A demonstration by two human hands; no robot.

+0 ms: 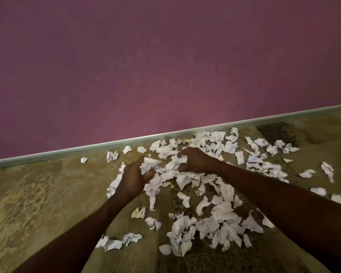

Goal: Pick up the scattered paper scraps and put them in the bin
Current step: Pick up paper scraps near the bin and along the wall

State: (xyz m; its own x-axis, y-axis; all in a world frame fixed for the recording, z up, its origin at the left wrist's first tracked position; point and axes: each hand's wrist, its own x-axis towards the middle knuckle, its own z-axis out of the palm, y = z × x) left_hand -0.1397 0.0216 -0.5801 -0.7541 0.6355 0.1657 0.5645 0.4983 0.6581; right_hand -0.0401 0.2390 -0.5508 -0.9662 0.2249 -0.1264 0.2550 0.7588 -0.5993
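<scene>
Down by the skirting board (114,143), you've got both hands buried in the thick of the paper scraps (203,194), and that makes sense: grabbing from the densest patch gets you the most per fistful. Your left hand (135,178) is curled nearly shut around a crumpled wad (149,164), thumb pressed over the top to keep it from springing loose. Your right hand (195,160) is closed around another bunch (177,163), fingers hooked down into the pile, a little nearer the skirting board than the left.

The scraps themselves are white-ish torn bits, some with faint scribbles or print on them, most wrinkled or half-balled, a couple with a yellowish tint. They're spread over the brownish carpet (37,194) in a broad band running from right under the skirting board back toward you, with a few stragglers off on their own along the skirting board's left stretch and a looser scatter out to the right.

Heads up: no bin anywhere in view, so I can't tell where you'll be carrying these. Judging by how much is on the carpet, you're early on, loads of handfuls to go.
</scene>
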